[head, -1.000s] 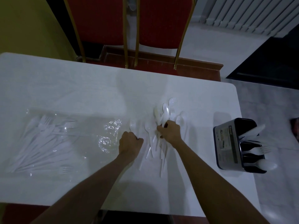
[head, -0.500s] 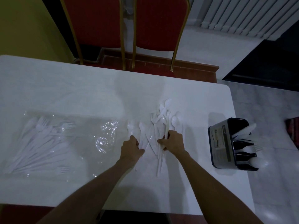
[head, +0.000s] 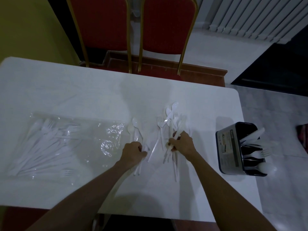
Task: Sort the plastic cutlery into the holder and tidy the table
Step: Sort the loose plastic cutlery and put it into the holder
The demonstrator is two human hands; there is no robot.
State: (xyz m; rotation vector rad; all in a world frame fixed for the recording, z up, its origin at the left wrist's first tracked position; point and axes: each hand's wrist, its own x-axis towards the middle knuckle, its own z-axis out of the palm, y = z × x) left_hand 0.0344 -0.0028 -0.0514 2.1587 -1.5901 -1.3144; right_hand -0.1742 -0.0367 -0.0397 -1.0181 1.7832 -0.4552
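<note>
- Head view: the left hand (head: 133,151) is curled round the handles of a few white spoons (head: 135,129). Their bowls point away from the person and lie on the white table (head: 83,90).
- The right hand (head: 182,145) grips a bundle of cutlery (head: 175,130) by the handles.
- The hands are near each other but apart. A loose fork (head: 160,129) lies between them.
- A black holder (head: 230,147) stands well to the right of the right hand, at the table's edge. Knives, forks and a spoon poke out of separate compartments.
- Left of the left hand lies a clear bag (head: 66,139) with more cutlery in it.
- Two red chairs (head: 103,22) stand beyond the hands.
</note>
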